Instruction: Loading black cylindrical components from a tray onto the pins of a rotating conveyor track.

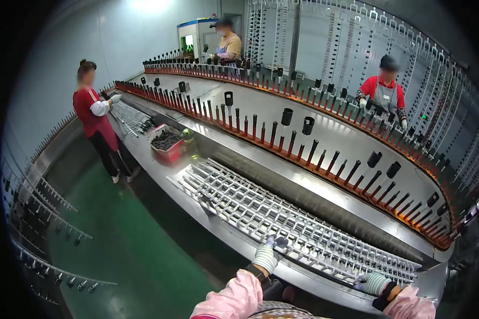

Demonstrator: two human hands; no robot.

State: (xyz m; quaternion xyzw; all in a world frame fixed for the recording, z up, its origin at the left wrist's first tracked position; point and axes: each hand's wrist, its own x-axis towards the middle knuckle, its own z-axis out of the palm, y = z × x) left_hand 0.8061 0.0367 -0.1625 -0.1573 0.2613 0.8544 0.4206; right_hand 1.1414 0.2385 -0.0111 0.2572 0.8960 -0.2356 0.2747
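A stack of long silver metal hanging racks [298, 228], with many short cross prongs, lies along the metal bench in front of me. My left hand [267, 253], in a grey-and-white striped glove with dark fingertips, is closed on the near edge of a rack around its middle. At the right end of the stack, my right hand [376, 283] wears the same kind of glove and grips the near bar of the rack. Its fingers are partly hidden among the rods. Small dark parts [207, 202] sit on the near left side of the stack.
Beyond the metal bench [191, 195], a looping conveyor [287, 154] carries upright red-and-black spindles, some topped with black parts. A red box [167, 149] of black pieces stands to the left. Three co-workers stand around the line; racks [64, 271] hang at lower left.
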